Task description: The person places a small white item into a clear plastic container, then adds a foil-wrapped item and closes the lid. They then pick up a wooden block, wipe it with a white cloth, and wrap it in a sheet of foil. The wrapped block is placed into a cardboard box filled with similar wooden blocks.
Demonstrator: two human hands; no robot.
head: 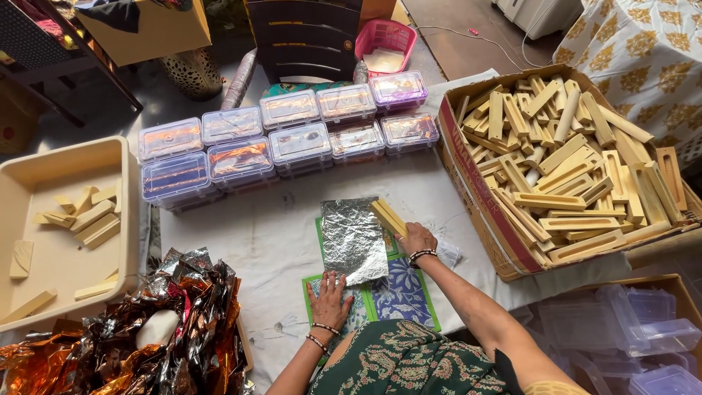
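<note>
My left hand (329,296) lies spread flat, pressing the crinkled silver foil sheet (353,239) onto the white-covered worktop (270,234). My right hand (415,238) pinches a pale wooden block (388,217) at the foil's right edge; lifting my palm could let the foil slide or tear.

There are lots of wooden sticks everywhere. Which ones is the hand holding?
The pale sticks in the right hand, at the right edge of the silver foil sheet. The others lie loose in the cardboard box and the beige tray.
</note>
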